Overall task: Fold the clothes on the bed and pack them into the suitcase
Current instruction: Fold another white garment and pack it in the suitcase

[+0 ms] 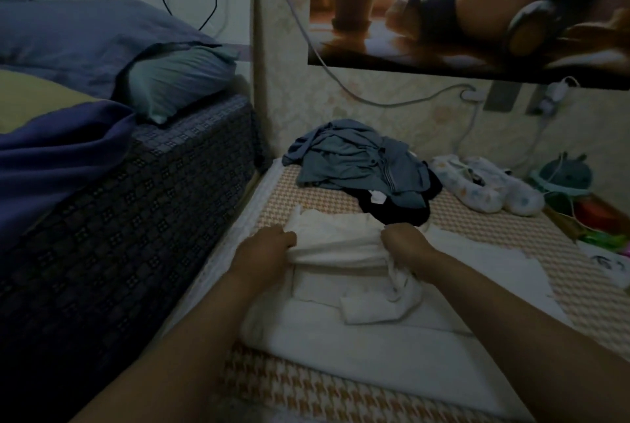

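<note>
Reaching out from right up close, the person's left hand [264,247] and right hand [404,240] each hold one end of a white top [335,245]. The fingers of both hands are curled tight into the soft cloth. A loose bit of the top hangs down under the right hand.

On the left stands a big high bed [136,218] with a dark side full of little squares. Beside it is the low bed [306,395], with an orange and white checked cover. All the clothes lie on this low bed.

On the wall is a big picture [477,6] of a round cartoon animal with headphones. A blue blanket [58,156] is bunched up on the high bed, and a blue-green pillow [180,81] sits at its corner.

A wide white cloth [341,347] lies flat on the low bed, right under the top and the hands. Farther back, near the wall, a grey-blue pile of clothes [351,160] lies all crumpled. A black piece of clothing [392,209] pokes out from under that pile and touches the white top.

Just to the right of the pile sit two white spotty slippers [484,184], side by side. A small round green toy [566,173] rests by the wall past them. A thin grey cable [375,100] runs along the wall.
</note>
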Tool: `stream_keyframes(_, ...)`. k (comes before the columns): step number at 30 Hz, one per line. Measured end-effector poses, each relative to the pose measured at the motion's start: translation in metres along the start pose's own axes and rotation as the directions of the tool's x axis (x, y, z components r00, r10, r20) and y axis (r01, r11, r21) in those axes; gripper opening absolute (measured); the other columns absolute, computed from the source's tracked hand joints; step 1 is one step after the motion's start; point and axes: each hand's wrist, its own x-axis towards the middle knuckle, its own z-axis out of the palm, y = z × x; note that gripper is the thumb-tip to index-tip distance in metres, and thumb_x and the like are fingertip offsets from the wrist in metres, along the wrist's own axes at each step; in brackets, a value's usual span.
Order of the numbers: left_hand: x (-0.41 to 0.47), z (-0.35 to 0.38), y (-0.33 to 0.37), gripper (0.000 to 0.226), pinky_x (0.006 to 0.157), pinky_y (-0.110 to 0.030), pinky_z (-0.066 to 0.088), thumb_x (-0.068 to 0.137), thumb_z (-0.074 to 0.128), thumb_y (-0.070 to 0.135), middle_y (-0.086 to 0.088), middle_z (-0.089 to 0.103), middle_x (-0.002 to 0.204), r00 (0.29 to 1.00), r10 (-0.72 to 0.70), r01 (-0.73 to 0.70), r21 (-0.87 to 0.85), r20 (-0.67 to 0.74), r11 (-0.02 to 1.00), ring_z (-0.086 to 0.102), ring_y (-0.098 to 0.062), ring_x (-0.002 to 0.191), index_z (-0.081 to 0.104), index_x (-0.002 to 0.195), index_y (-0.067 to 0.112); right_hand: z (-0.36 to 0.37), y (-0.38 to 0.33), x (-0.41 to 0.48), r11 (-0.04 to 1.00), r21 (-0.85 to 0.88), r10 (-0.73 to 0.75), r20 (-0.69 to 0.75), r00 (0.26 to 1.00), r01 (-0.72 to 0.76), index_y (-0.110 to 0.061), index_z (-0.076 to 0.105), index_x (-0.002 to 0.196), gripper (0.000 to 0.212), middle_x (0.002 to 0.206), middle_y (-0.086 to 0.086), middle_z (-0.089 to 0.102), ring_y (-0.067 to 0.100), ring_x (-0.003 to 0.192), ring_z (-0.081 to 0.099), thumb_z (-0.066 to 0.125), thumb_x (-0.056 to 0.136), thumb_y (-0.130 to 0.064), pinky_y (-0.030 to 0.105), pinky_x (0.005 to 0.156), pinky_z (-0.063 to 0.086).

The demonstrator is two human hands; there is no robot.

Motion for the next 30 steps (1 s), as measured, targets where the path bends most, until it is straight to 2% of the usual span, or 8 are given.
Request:
stream_keyframes(2,-0.001,-0.003,-0.013,0.019,0.066,-0.030,0.031,0.089,0.052,0.021,-0.007,0.054,0.110,0.995,-0.088,0.082,0.115,0.047,0.990,0.052,-0.027,0.105,0.062,0.104,0.019,0.001,0.008,0.011,0.997,0.003,-0.082,-0.114,0.990,0.082,-0.018,0.024,0.048,0.063,0.057,0.003,0.052,0.018,0.061,0.062,0.086,0.053,-0.006,0.022,0.049,0.036)
stream_keyframes(4,-0.007,-0.003,-0.026,0.027,0.073,-0.030,0.037,0.089,0.050,0.024,-0.006,0.054,0.115,0.975,-0.142,0.109,0.187,0.170,0.976,0.050,-0.027,0.109,0.063,0.112,0.026,0.009,0.009,0.000,0.975,-0.209,0.006,-0.291,0.957,-0.070,-0.014,0.040,0.062,0.034,0.074,-0.004,0.050,0.021,0.083,0.061,0.065,0.084,-0.022,0.023,0.066,0.039)
stream_keyframes(9,-0.004,-0.002,-0.016,0.042,0.073,-0.030,0.025,0.073,0.060,0.016,0.002,0.047,0.109,0.976,0.098,-0.119,0.096,0.195,0.988,0.044,-0.020,0.105,0.053,0.112,0.029,0.024,0.016,0.005,0.949,-0.294,-0.009,-0.385,0.923,-0.114,-0.019,0.049,0.072,0.033,0.098,0.002,0.063,0.019,0.091,0.060,0.049,0.094,-0.044,0.025,0.072,0.042)
stream_keyframes(12,0.004,0.006,0.009,0.050,0.081,-0.027,0.036,0.075,0.067,0.015,0.005,0.050,0.115,0.959,0.156,-0.136,-0.100,0.234,0.986,0.045,-0.016,0.107,0.054,0.121,0.029,0.026,0.012,0.001,0.882,-0.441,-0.063,-0.455,0.888,-0.163,-0.014,0.054,0.111,0.048,0.118,0.007,0.057,0.022,0.105,0.057,0.053,0.087,-0.055,0.030,0.081,0.044)
stream_keyframes(18,0.007,0.005,0.014,0.022,0.075,-0.042,0.048,0.063,0.063,-0.005,-0.004,0.060,0.087,0.987,0.156,-0.163,-0.244,-0.048,0.956,0.054,-0.024,0.085,0.064,0.077,0.012,0.006,0.023,-0.014,0.921,-0.385,-0.019,-0.193,0.981,-0.058,-0.012,0.057,0.117,0.031,0.125,0.004,0.055,0.026,0.117,0.054,0.061,0.086,-0.017,0.030,0.091,0.044)
stream_keyframes(22,0.008,-0.007,0.013,0.020,0.061,-0.030,0.040,0.066,0.056,-0.001,0.004,0.057,0.076,0.997,0.076,-0.077,-0.169,-0.010,0.983,0.054,-0.018,0.076,0.056,0.068,0.019,-0.013,0.035,-0.028,0.921,-0.316,-0.381,-0.607,0.697,0.227,-0.012,0.065,0.094,0.021,0.090,0.006,0.064,0.029,0.084,0.061,0.062,0.075,-0.004,0.030,0.062,0.038)
stream_keyframes(26,0.000,-0.004,0.022,0.022,0.078,-0.025,0.043,0.079,0.061,0.009,0.003,0.059,0.109,0.886,0.088,-0.106,0.014,0.456,0.994,0.054,-0.017,0.100,0.060,0.092,0.027,-0.010,0.056,-0.034,0.985,-0.153,0.029,-0.334,0.942,-0.085,-0.013,0.061,0.115,0.030,0.118,0.008,0.061,0.025,0.107,0.058,0.057,0.089,-0.028,0.031,0.089,0.045)
stream_keyframes(30,-0.001,-0.006,0.042,0.024,0.073,-0.025,0.039,0.078,0.059,0.010,0.005,0.052,0.100,0.915,0.151,-0.157,-0.015,0.375,0.988,0.049,-0.015,0.092,0.051,0.092,0.028,-0.022,0.046,-0.046,0.962,0.210,0.216,-0.184,0.959,-0.177,-0.010,0.056,0.090,0.011,0.095,0.013,0.060,0.023,0.081,0.055,0.053,0.091,-0.021,0.029,0.072,0.046)
